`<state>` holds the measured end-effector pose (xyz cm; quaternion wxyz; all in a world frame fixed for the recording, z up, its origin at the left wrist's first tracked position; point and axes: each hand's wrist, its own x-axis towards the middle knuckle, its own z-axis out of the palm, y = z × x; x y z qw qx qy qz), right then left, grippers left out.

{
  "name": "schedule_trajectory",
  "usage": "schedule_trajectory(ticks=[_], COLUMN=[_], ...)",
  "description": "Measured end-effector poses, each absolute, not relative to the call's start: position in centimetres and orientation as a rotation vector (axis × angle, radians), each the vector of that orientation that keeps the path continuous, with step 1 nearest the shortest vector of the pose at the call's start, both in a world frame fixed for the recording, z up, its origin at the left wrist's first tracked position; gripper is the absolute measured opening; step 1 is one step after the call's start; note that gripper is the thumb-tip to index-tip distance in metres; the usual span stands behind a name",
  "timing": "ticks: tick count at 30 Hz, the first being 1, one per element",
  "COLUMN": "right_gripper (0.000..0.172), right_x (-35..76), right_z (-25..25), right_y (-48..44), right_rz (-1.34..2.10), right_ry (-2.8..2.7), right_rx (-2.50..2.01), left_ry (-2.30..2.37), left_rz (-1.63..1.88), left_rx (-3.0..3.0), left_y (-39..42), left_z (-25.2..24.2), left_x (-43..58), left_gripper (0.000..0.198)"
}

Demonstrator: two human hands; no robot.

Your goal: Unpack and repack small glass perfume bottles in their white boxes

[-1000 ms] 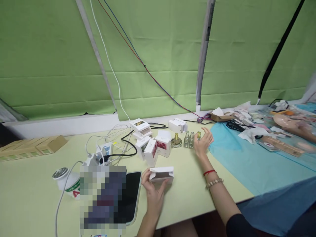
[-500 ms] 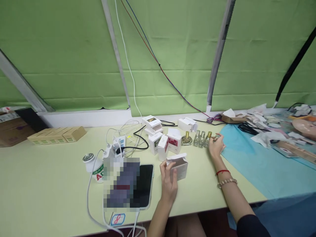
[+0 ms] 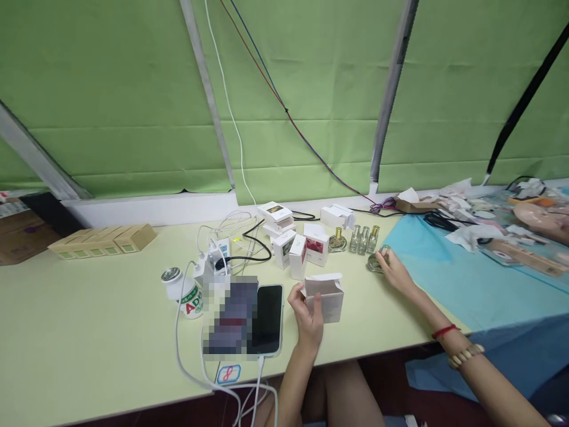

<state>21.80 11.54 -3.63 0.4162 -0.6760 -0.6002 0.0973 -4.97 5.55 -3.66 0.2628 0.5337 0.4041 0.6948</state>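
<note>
Bottle of glass [image 3: 374, 264] sits pinched between the thumb and fingers of the person's right hand [image 3: 387, 268], near the blue sheet [image 3: 427, 261] on the right. From where I stand I can't tell whether it touches the pale yellow table [image 3: 111, 332]. Nearer and further left, the left hand [image 3: 309, 319] clasps an open white carton [image 3: 331, 307], thumb pressed on the near face, fingers around the left side, its mouth facing up. A red cord [image 3: 446, 331] and a beaded bracelet [image 3: 466, 356] circle the right wrist

Just far of the two hands, three slim vials [image 3: 363, 241] stand close together, with a round gold-capped flask [image 3: 338, 242] just left of them. Left again, printed white boxes [image 3: 297, 258] cluster beside a power strip [image 3: 221, 256] and its tangled cables. On the near left lies a dark-screened phone [image 3: 270, 320], and beyond it a white jar [image 3: 191, 298] with red lettering leans over. Far left, tan boxes [image 3: 104, 242] sit in a row
</note>
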Motion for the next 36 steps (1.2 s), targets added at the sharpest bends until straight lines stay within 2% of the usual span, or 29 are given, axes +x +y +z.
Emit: schedule_trajectory(ticks=[3,8,11,15,20,23,27,31,36], right_gripper=[0.057,0.058,0.056,0.054,0.048,0.048,0.054,0.062,0.059], right_x=[20.9,18.7,17.6,16.7,15.9,15.3,14.8,14.6,14.5], right_z=[-3.9,-4.2,-4.2,-4.1,-4.4,-4.6,-4.7,-4.6,-4.2], right_y=[10.7,10.1,10.1,9.9,9.2,8.5,7.8,7.5,7.5], right_rz=[0.195,0.142,0.113,0.101,0.137,0.143,0.139,0.139,0.247], right_ry=[-1.534,-1.539,-1.539,-1.566,-1.598,-1.623,-1.616,-1.601,-1.606], right_rx=[-1.675,-1.732,-1.744,-1.741,-1.714,-1.717,-1.71,-1.669,-1.668], left_ry=[1.057,0.682,0.425,0.52,1.083,1.196,1.208,1.199,1.157], left_rz=[1.702,1.272,1.135,1.153,1.659,1.847,1.801,1.614,1.513], left_rx=[1.056,0.694,0.517,0.566,0.97,1.346,1.386,1.365,1.331], left_y=[5.6,5.5,5.1,5.1,5.5,5.8,5.8,5.5,5.2], left_z=[-2.2,-0.2,0.0,0.1,-1.3,-3.0,-3.8,-3.2,-3.1], left_x=[-5.2,-6.4,-6.4,-5.8,-5.4,-5.3,-5.1,-4.8,-4.8], left_gripper=[0.046,0.035,0.024,0.027,0.043,0.049,0.045,0.052,0.051])
